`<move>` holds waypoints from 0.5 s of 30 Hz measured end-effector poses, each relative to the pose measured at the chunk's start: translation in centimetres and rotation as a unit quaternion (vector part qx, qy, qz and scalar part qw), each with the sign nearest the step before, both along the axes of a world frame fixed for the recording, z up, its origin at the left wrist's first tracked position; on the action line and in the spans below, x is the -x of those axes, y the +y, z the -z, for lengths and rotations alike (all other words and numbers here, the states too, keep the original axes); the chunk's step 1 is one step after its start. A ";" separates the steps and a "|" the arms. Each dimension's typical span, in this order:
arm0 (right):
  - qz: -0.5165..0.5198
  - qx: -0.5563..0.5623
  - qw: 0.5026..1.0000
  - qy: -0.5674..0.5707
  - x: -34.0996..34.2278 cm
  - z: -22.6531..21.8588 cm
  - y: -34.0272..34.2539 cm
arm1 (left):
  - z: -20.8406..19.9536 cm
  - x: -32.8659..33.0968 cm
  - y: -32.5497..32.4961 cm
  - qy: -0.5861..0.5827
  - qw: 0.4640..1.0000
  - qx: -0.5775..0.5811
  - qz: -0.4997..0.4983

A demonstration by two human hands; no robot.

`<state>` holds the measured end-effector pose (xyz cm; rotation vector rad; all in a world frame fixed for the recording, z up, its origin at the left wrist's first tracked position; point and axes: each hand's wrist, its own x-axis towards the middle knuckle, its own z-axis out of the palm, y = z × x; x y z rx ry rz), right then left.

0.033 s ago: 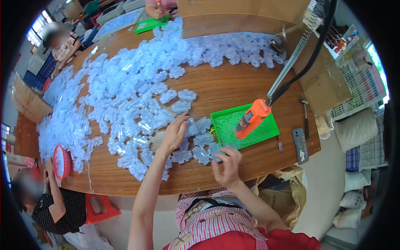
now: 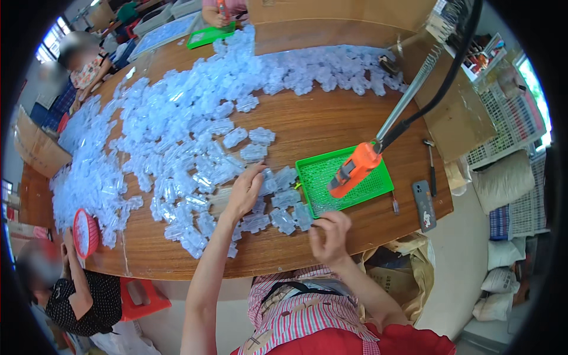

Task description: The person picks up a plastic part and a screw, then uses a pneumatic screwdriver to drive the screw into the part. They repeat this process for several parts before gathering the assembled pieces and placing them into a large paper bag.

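Observation:
My left hand (image 2: pixel 245 190) rests over clear bluish plastic pieces (image 2: pixel 254 222) at the near right of a large spread, its fingers stretched out. What lies under its palm is hidden. My right hand (image 2: pixel 331 238) hovers by the table's front edge, fingers bent and thumb apart, with nothing visible in it. Just left of its fingertips lies a clear plastic piece (image 2: pixel 302 216). Beyond that hand sits a green mesh-bottomed tray (image 2: pixel 378 192). Over the tray hangs an orange power screwdriver (image 2: pixel 357 170) on a coiled spring and black cable.
Cardboard panels (image 2: pixel 337 35) edge the table's far side. A phone (image 2: pixel 423 206), a hammer-like tool (image 2: pixel 432 171) and a small short tool (image 2: pixel 396 204) lie at right. A pink basket (image 2: pixel 86 233) stands at left, near a seated person (image 2: pixel 77 296). Other people sit farther off.
My right hand has shifted slightly right, off the plastic piece beside the tray's corner. My left hand stays nearly where it was. The whole view has drifted a little.

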<state>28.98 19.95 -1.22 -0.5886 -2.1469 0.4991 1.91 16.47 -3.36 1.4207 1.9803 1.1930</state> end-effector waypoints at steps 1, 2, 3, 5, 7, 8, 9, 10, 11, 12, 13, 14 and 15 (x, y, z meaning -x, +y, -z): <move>0.042 0.006 0.999 -0.022 -1.9 0.6 1.3 | -0.2 -0.5 0.6 -0.004 1.000 -0.002 0.000; 0.078 0.013 0.996 -0.042 -3.3 0.9 2.4 | -0.3 -0.7 0.8 -0.007 1.000 -0.004 0.006; 0.115 0.008 0.991 -0.060 -4.3 1.0 3.7 | -0.4 -1.0 1.1 -0.017 1.000 0.002 -0.016; 0.184 0.045 0.981 -0.037 -6.2 1.2 6.4 | -0.5 -1.6 1.6 0.018 0.998 -0.012 -0.051; 0.258 0.205 0.944 -0.014 -6.8 0.3 9.2 | -0.7 -1.9 1.9 0.084 0.994 -0.017 -0.068; 0.277 0.311 0.909 -0.022 -6.7 -0.8 10.2 | -0.6 -1.6 1.8 0.117 0.991 -0.017 -0.064; 0.284 0.314 0.906 -0.022 -6.8 -1.3 10.9 | -0.8 -2.1 1.8 0.115 0.992 -0.014 -0.057; 0.337 0.291 0.891 -0.090 -6.6 -1.6 11.9 | -1.4 -2.2 1.9 0.147 0.987 -0.015 -0.059; 0.386 0.266 0.869 -0.157 -6.3 -1.8 12.9 | -1.8 -2.2 2.1 0.181 0.981 -0.016 -0.063; 0.387 0.267 0.869 -0.154 -6.7 -1.3 14.3 | -2.1 -2.2 2.0 0.136 0.989 0.000 -0.051; 0.375 0.309 0.853 -0.189 -7.8 -0.1 15.7 | -2.0 -2.6 1.8 0.138 0.989 0.001 -0.047; 0.359 0.351 0.835 -0.226 -7.4 -0.6 16.1 | -1.7 -2.9 1.1 0.168 0.985 -0.010 -0.034; 0.315 0.428 0.816 -0.229 -7.6 -1.5 16.6 | -1.5 -3.1 0.6 0.199 0.980 -0.021 -0.020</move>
